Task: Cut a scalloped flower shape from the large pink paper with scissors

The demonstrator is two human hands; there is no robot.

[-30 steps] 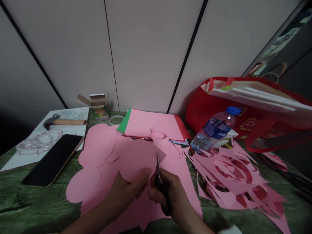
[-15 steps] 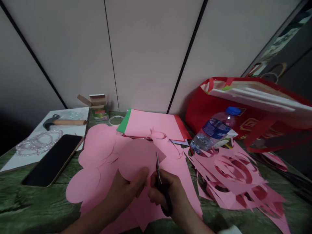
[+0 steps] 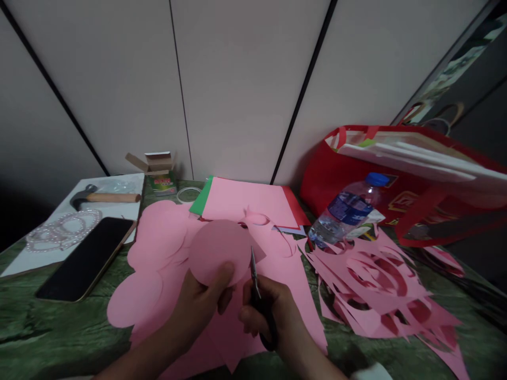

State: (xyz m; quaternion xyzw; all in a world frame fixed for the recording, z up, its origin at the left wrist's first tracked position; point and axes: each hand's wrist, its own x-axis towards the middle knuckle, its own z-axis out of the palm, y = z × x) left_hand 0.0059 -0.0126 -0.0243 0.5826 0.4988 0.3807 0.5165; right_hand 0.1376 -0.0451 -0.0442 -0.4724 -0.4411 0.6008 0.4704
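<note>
My left hand (image 3: 208,295) pinches a round pink paper piece (image 3: 217,248) by its lower edge, thumb on top. A small pointed corner of pink paper juts out at the right side of the disc. Black-handled scissors (image 3: 255,287) are gripped in my right hand (image 3: 273,311), their blades pointing up along the disc's right edge. Below both hands lie pink paper sheets (image 3: 285,295). Several cut pink circles (image 3: 134,298) overlap on the left of these sheets.
Pink paper offcuts (image 3: 376,285) pile up on the right, by a tilted water bottle (image 3: 344,211) and a red bag (image 3: 325,169). To the left are a phone (image 3: 87,258), a hammer (image 3: 111,198) and bead strings (image 3: 63,232). Coloured sheets (image 3: 249,200) and a small box (image 3: 162,182) stand behind.
The paper disc and my left hand have shifted slightly up and left. The pointed corner beside the scissors shows less than before. The right hand has moved only a little left.
</note>
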